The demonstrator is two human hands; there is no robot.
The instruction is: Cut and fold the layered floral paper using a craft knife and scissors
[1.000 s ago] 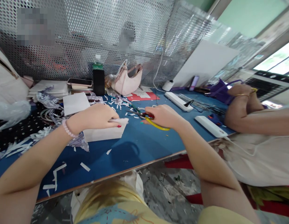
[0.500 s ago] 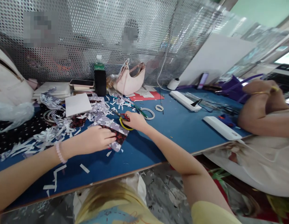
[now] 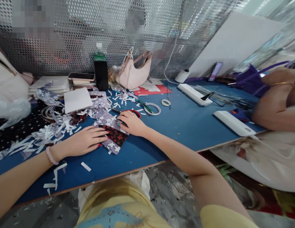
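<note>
My left hand (image 3: 89, 139) lies flat with its fingers stretched out over the left part of a small folded piece of fabric. This fabric (image 3: 115, 136) has a dark band with red flowers between grey-purple parts with white flowers. At its upper right edge, the fingers of my right hand (image 3: 133, 123) rest spread and slightly bent, their tips partly hidden. Just beyond that hand lies a pair of scissors (image 3: 136, 112) with a red handle loop showing, its blades pointing left. More floral fabric (image 3: 103, 107) lies behind my hands.
White paper strips (image 3: 46, 137) are strewn at the left, beside a white card (image 3: 77, 100). Tape rolls (image 3: 156, 110), a pale handbag (image 3: 135, 74) and a dark-sleeved bottle (image 3: 101, 74) stand farther back. White power strips (image 3: 233, 123) lie right, near another person's arm (image 3: 271, 109).
My right hand has let go of the scissors, which now lie behind it, and has come onto the fabric. My left hand has slid slightly left. The view has shifted a little.
</note>
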